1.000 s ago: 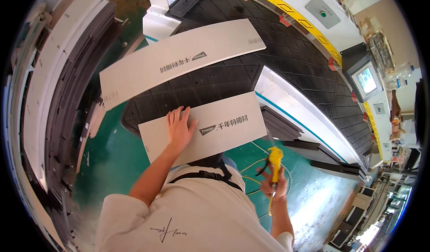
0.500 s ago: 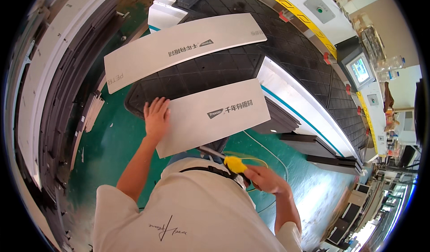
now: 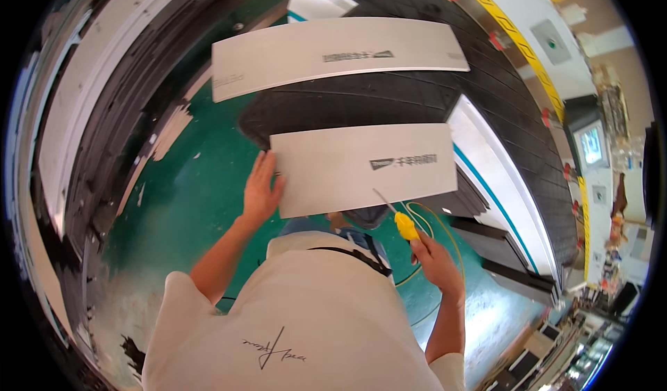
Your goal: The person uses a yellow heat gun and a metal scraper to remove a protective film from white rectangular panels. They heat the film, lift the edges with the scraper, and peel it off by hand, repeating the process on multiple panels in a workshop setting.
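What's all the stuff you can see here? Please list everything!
Near board: one, pale, just ahead of the body
Far board: one, pale, beyond the near one
Worktop: one, black, under far board
Nozzle tool: one, yellow, by near board's lower edge
Stacked panels: several, white and dark, far left
Screen: one, pale blue, right side
Band: one, yellow, upper right
Blocks: several, red, beside the band
Floor: one, green, beneath
Shirt: one, cream, bottom
Left hand: one, bare, at near board's left edge
Right hand: one, bare, gripping the tool
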{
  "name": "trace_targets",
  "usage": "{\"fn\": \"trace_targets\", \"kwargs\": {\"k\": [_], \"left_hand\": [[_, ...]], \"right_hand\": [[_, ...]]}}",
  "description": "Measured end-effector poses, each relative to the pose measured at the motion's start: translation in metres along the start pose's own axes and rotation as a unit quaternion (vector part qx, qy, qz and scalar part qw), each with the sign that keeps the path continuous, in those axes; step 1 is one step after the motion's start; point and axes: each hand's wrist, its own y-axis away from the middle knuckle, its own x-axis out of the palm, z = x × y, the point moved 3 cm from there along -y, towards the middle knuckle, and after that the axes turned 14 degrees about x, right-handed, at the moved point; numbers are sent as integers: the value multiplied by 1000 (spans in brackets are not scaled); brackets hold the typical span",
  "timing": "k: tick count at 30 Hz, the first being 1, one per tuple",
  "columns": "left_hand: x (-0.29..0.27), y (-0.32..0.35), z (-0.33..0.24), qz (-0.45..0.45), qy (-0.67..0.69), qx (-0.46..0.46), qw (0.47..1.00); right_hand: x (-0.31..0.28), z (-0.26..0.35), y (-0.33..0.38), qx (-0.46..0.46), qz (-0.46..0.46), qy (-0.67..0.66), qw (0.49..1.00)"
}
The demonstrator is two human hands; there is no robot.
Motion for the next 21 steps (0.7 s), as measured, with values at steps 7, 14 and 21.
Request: {"fn": "trace_targets", "kwargs": {"k": [7, 14, 21], "left_hand": [[-5, 31, 1, 131, 224, -324, 910], [-12, 30, -1, 308, 281, -332, 846], [-21, 5, -66, 259, -68, -21, 963]], "right_hand": [[70, 125, -46, -121, 102, 94, 983], [88, 162, -72, -276, 36, 127, 952], [19, 80, -5, -131, 236, 132, 954]]}}
